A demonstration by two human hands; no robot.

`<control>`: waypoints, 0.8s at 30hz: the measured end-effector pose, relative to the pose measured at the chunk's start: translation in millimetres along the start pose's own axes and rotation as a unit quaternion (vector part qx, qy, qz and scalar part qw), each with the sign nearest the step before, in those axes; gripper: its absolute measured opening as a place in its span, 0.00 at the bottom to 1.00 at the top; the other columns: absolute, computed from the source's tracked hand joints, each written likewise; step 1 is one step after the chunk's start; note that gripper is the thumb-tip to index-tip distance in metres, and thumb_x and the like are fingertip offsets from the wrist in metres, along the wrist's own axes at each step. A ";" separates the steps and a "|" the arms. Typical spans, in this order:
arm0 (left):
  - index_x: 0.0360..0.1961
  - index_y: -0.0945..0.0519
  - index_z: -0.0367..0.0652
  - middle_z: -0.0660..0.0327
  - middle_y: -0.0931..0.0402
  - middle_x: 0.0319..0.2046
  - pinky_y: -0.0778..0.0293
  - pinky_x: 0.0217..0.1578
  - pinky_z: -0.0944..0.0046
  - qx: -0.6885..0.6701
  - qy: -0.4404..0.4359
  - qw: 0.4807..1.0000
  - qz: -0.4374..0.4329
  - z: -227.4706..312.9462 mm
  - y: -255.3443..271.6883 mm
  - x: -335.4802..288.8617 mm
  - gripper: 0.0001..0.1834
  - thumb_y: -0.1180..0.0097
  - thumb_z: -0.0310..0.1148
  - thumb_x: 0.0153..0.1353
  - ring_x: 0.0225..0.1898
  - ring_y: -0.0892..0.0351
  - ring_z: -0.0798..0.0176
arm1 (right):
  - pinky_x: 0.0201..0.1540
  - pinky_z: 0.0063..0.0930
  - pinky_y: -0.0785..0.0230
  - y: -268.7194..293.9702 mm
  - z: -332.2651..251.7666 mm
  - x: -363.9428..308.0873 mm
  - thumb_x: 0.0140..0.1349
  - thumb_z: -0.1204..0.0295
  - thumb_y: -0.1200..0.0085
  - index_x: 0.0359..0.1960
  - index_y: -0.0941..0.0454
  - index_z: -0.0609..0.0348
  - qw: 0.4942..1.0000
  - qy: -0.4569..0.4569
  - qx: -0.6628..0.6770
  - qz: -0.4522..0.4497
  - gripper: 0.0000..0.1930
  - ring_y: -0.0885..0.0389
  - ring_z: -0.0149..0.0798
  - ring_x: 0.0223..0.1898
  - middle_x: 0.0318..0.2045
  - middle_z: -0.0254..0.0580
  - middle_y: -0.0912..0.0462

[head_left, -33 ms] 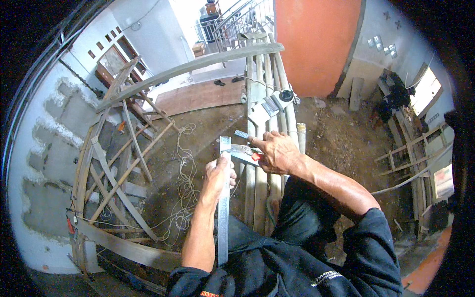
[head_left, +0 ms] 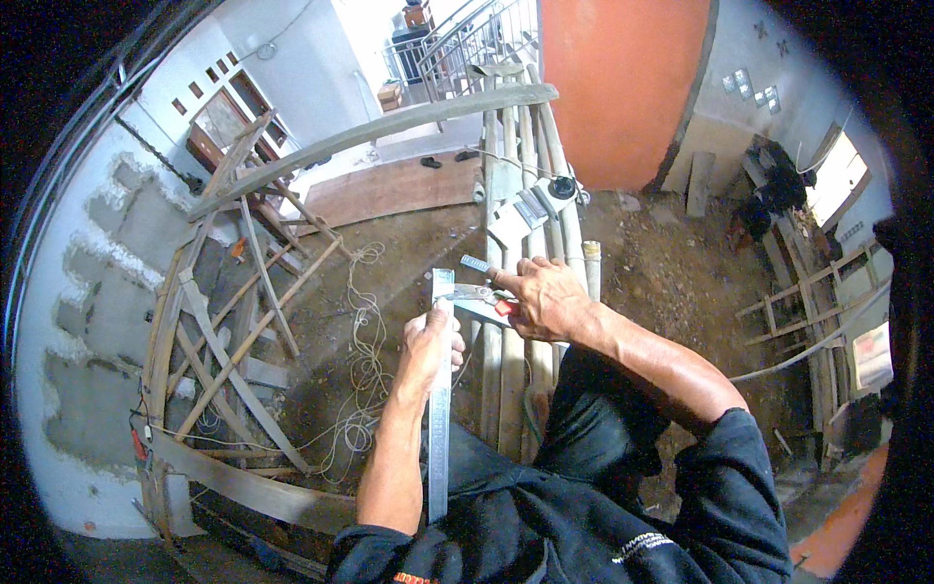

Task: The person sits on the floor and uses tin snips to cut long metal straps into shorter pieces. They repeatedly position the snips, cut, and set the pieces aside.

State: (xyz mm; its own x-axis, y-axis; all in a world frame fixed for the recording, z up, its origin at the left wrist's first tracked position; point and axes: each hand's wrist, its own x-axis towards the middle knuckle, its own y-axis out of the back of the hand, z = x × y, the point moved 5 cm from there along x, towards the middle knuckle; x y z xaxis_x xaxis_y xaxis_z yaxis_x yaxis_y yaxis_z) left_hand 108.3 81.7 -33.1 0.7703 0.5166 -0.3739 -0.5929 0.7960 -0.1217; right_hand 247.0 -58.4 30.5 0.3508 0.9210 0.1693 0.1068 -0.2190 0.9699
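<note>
The bamboo poles [head_left: 513, 389] run near to far beyond the person's lap. Above the ground just left of them is the long metal channel [head_left: 439, 457], its long axis also near to far, the near end against the dark shirt and the far end pointing away. The right hand [head_left: 553, 300] has its fingers curled round the handles of the snips [head_left: 477, 292]; the left hand [head_left: 426, 348] is clamped round the channel, near its far end. The snips point left — their axis roughly crosswise to the channel — with the blades at its far end. This looks like trimming; the next move probably calls for a firm left grip and a squeeze. A small ridged piece [head_left: 475, 264] sits by the right fingertips.
</note>
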 end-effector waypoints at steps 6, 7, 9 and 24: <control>0.32 0.25 0.43 0.64 0.29 0.17 0.34 0.15 0.69 0.029 -0.002 1.000 0.008 -0.7 0.2 0.4 0.27 0.52 0.59 0.70 0.14 0.31 0.70 | 0.44 0.48 0.27 -0.8 1.8 0.1 0.57 0.61 0.41 0.61 0.29 0.48 1.000 -0.010 0.010 -0.023 0.28 0.20 0.54 0.40 0.34 0.51 0.21; 0.32 0.25 0.44 0.65 0.28 0.18 0.32 0.15 0.69 0.038 -0.003 0.999 0.009 -0.4 0.1 1.1 0.26 0.52 0.59 0.70 0.14 0.31 0.71 | 0.43 0.48 0.27 -0.2 1.0 0.2 0.58 0.61 0.41 0.61 0.29 0.48 1.000 -0.009 0.008 -0.020 0.28 0.20 0.54 0.40 0.34 0.51 0.21; 0.32 0.25 0.44 0.65 0.28 0.17 0.33 0.15 0.69 0.034 -0.004 0.999 0.013 0.4 -0.4 3.3 0.27 0.52 0.59 0.70 0.14 0.31 0.70 | 0.43 0.49 0.27 0.2 -0.1 0.2 0.58 0.61 0.42 0.61 0.29 0.48 1.000 -0.015 0.005 -0.020 0.28 0.20 0.54 0.40 0.34 0.52 0.21; 0.30 0.25 0.44 0.64 0.28 0.16 0.34 0.13 0.68 0.014 0.043 0.998 0.036 -4.7 2.8 18.6 0.29 0.46 0.62 0.64 0.13 0.31 0.69 | 0.41 0.46 0.31 1.0 -10.8 -3.4 0.63 0.57 0.44 0.60 0.28 0.54 0.995 -0.011 -0.072 0.075 0.26 0.22 0.50 0.40 0.36 0.50 0.21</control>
State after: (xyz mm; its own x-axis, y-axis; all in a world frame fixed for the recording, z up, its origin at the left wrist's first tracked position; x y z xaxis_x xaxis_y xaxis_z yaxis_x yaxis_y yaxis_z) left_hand 119.9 92.1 -44.8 0.7023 0.5444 -0.4586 -0.6382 0.7669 -0.0669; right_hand 235.8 -58.2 32.8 0.3731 0.8739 0.3116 -0.0820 -0.3035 0.9493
